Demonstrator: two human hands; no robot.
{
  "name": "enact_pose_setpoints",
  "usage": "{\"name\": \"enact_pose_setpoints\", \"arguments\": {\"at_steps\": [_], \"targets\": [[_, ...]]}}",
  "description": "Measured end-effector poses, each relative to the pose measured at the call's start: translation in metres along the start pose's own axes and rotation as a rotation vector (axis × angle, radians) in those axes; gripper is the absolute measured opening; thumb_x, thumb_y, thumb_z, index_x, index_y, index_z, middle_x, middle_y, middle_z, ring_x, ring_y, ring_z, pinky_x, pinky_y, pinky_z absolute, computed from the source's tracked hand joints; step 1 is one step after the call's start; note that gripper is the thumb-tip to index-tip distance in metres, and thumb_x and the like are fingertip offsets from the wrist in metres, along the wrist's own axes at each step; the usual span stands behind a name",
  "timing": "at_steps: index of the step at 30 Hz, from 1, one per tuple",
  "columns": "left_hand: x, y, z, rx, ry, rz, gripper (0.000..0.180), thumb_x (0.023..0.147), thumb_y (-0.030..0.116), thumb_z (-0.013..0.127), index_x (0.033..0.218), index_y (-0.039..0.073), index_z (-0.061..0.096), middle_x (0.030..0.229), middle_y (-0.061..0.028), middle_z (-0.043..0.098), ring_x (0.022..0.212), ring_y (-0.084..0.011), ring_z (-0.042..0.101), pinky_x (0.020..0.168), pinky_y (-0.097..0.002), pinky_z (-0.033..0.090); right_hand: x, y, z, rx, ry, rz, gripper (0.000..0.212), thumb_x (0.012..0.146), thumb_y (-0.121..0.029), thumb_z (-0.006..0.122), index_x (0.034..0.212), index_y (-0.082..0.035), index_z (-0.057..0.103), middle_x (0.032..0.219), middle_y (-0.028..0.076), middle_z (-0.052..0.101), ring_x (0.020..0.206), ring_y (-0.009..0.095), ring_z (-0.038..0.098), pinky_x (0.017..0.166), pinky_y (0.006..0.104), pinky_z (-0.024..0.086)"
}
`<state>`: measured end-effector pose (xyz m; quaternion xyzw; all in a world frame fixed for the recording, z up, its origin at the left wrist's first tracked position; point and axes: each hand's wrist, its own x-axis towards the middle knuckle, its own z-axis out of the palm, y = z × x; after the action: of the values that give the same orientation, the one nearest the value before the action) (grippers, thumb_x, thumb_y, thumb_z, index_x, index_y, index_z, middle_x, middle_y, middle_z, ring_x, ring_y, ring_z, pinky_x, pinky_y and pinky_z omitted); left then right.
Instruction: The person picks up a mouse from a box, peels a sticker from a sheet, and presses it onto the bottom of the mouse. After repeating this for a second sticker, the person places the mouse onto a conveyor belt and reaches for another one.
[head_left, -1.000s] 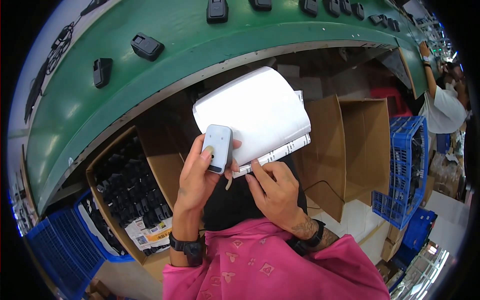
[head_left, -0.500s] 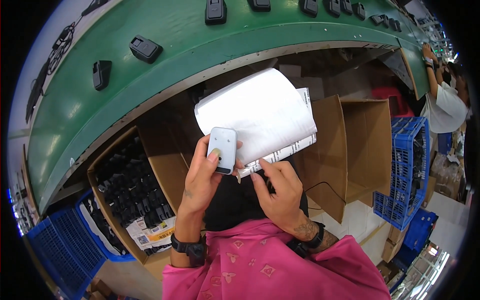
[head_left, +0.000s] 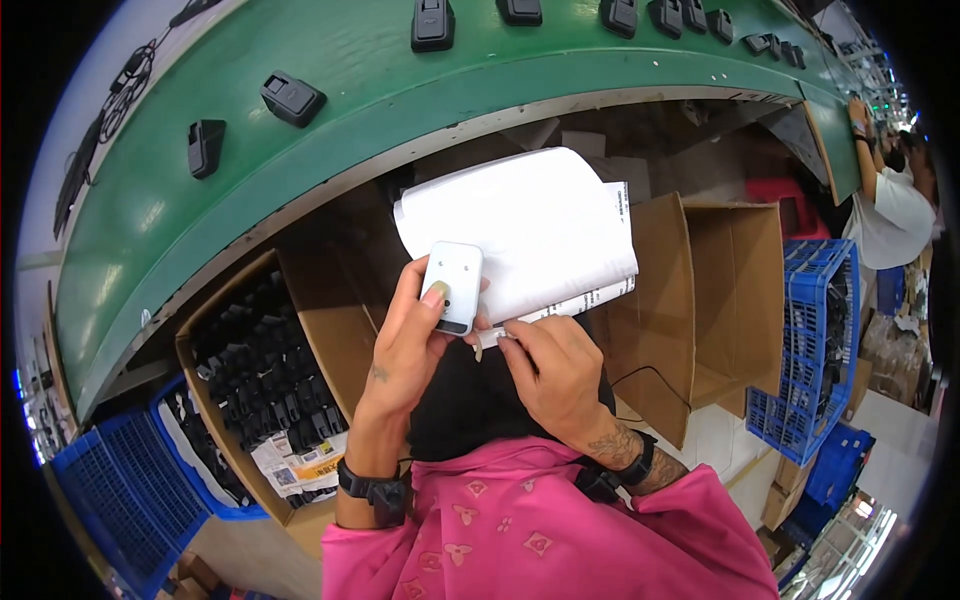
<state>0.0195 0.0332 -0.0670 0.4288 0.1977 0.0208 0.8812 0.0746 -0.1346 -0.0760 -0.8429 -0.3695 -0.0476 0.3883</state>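
My left hand [head_left: 398,345] is closed around a small pale grey device [head_left: 460,268] with rounded corners, small holes and a dark band at its lower end. Its thumb presses on the device's face. Behind the device, a stack of large white sheets [head_left: 530,220] curls over my lap. A strip with dark print [head_left: 590,298] runs along the sheets' near edge. At the left end of that strip, my right hand [head_left: 560,372] has thumb and forefinger pinched together on the printed strip. The exact contact under those fingertips is hard to see.
Beyond the sheets curves a green workbench [head_left: 350,130] bearing several black chargers [head_left: 293,98]. Left of me stands a cardboard box [head_left: 325,350] full of black parts. To the right are an open cardboard box [head_left: 735,300], a blue crate [head_left: 800,350] and another person [head_left: 890,215].
My right thumb and forefinger have come together at the strip's left end. My left hand has shifted slightly up and right with the device.
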Motion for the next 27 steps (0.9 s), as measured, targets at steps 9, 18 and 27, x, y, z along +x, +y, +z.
{"name": "enact_pose_setpoints", "arguments": {"at_steps": [9,18,27], "targets": [[-0.002,0.0,0.007,0.052,0.08,0.023,0.042,0.098,0.024,0.039,0.131,0.0,0.033,0.116,-0.0197,0.056,0.089,-0.0215,0.061,0.081,-0.0341,0.05,-0.005,-0.007,-0.005,0.183,0.07,0.067,0.014,0.072,0.004,0.071,0.082,-0.002,0.063,0.072,0.008,0.056,0.062,0.023,0.053,0.053,0.0329,0.041],[-0.001,-0.003,0.01,0.044,0.087,0.052,0.043,0.097,0.027,0.042,0.129,0.0,0.035,0.114,-0.02,0.056,0.089,-0.0221,0.061,0.081,-0.0341,0.05,-0.01,-0.005,0.008,-0.065,0.067,0.045,0.026,0.073,-0.003,0.073,0.097,0.004,0.066,0.071,0.008,0.054,0.065,0.025,0.052,0.058,0.0358,0.041],[-0.002,-0.004,0.013,0.063,0.111,0.046,0.043,0.097,0.028,0.043,0.129,0.0,0.035,0.114,-0.0195,0.056,0.089,-0.0219,0.061,0.081,-0.034,0.05,-0.009,-0.008,0.01,0.063,0.121,0.041,0.021,0.068,0.003,0.073,0.088,-0.001,0.067,0.07,0.005,0.058,0.064,0.023,0.053,0.059,0.033,0.038]]}}
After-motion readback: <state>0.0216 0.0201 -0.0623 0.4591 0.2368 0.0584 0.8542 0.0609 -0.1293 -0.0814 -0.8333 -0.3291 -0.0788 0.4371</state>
